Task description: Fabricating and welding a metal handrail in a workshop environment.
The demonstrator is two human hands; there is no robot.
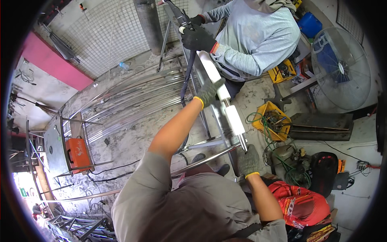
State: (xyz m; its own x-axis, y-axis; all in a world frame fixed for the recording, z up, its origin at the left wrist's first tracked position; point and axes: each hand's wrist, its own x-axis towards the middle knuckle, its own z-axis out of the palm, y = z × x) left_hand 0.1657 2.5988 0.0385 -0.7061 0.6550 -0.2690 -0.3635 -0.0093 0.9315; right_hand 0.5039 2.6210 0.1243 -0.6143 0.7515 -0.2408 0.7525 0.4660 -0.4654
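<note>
A shiny metal tube (pixel 227 103) with white sleeves (pixel 235 120) lies along a narrow metal bench (pixel 219 117) in front of me. My left hand (pixel 208 93), in a grey knit glove with a yellow cuff, is closed round the far white sleeve (pixel 209 68). At the tube's near end, my right hand (pixel 249 160), gloved alike, is closed on the bare metal. Across the bench, a person in a light grey top (pixel 258 36) wears black gloves (pixel 198 39) and holds a dark torch-like tool with a thick cable (pixel 187 74) over the tube's far end.
A long shiny pipe (pixel 209 156) crosses before my body. Several metal bars (pixel 133 105) lie on the floor at left, near an orange machine (pixel 78 153). To the right stand a yellow crate (pixel 268 111) with green hose, a large fan (pixel 341 67) and a red bag (pixel 300 203).
</note>
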